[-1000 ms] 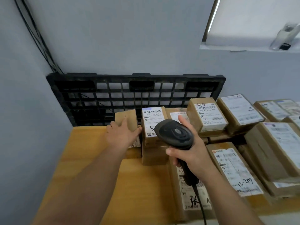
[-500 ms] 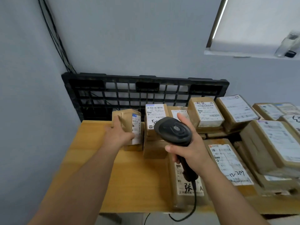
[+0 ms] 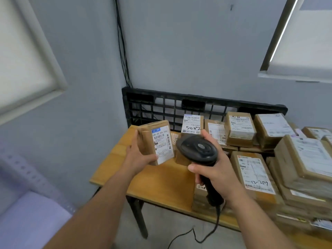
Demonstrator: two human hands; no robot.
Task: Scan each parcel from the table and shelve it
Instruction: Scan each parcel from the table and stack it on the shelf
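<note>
My left hand (image 3: pixel 139 156) grips a small brown cardboard parcel (image 3: pixel 154 142) lifted above the wooden table (image 3: pixel 161 182), its white label turned toward me. A black corded barcode scanner (image 3: pixel 197 151) sits just right of that parcel, its handle gripped by my right hand (image 3: pixel 215 174). The scanner's head points away from me, toward the boxes behind. Behind the scanner stands a parcel marked 5082 (image 3: pixel 192 124). Several more labelled parcels (image 3: pixel 255 175) lie stacked over the table's right half.
A black plastic pallet (image 3: pixel 161 105) leans upright against the grey wall behind the table. Cables (image 3: pixel 123 42) run down the wall corner. A pale shelf surface (image 3: pixel 30 218) shows at the lower left. The scanner cord (image 3: pixel 203 238) hangs to the floor.
My left hand closed round the small parcel, lifted it off the table and turned its label toward me. The view swung left; my right hand kept the scanner close beside the parcel.
</note>
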